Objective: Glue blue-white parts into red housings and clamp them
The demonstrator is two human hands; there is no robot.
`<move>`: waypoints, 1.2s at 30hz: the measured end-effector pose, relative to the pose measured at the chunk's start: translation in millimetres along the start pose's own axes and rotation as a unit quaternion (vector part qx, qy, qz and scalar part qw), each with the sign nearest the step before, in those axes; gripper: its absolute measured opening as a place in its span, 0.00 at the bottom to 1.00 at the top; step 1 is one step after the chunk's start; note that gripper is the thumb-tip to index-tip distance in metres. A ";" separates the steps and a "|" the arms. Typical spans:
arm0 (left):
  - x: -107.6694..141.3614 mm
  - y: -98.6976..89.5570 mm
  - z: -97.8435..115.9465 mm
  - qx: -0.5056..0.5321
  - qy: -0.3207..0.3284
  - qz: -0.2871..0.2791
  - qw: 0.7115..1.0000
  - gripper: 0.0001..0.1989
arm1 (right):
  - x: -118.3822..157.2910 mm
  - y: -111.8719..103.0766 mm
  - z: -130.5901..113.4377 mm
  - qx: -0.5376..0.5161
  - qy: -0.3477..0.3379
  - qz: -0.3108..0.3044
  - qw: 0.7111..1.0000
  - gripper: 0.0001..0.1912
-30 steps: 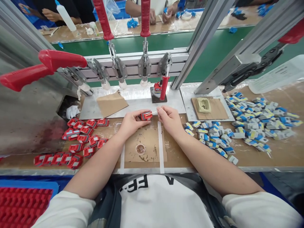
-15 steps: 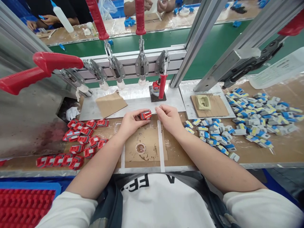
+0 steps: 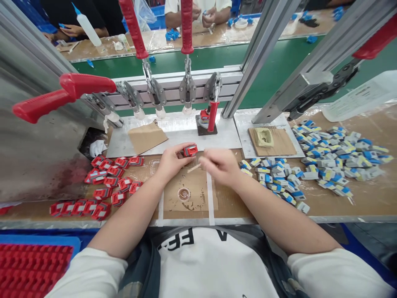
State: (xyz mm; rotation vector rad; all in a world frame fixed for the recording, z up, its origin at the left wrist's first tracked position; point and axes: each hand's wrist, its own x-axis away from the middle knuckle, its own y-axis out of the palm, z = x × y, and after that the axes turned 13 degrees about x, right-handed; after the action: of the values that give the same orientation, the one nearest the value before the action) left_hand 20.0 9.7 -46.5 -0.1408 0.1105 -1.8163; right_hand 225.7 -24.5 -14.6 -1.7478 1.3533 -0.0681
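Observation:
My left hand [image 3: 174, 160] grips a small red and grey part [image 3: 190, 150] between thumb and fingers, above the near edge of the metal plate. Just to its right, my right hand [image 3: 221, 164] is closed on a thin pale stick [image 3: 194, 168], blurred by motion, its tip pointing left and down, apart from the red part. Below the hands a small round dish [image 3: 184, 194] of brownish liquid rests on stained cardboard [image 3: 198, 186].
Red parts [image 3: 114, 171] lie at the left, grey-blue-yellow parts [image 3: 279, 178] at the right. Red-handled clamps [image 3: 187, 29] stand ahead, one lowered onto a part [image 3: 204, 115]. A beige mould [image 3: 264, 137] sits on cardboard. Other people's hands [image 3: 209, 17] show across the bench.
My right hand has drawn the stick away from the red part and turned it downward toward the dish. My left hand keeps its hold. The camera view has shifted slightly.

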 end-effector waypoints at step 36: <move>4.6 2.9 7.5 0.153 0.046 0.005 0.987 0.25 | 16.8 -39.0 26.0 0.286 0.050 -0.311 0.905 0.15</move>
State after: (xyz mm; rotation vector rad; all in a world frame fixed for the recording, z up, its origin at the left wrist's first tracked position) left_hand 22.8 4.5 -39.4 0.1598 -0.1025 -1.8062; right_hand 275.4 -22.2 -11.8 -1.5936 0.6787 -0.8361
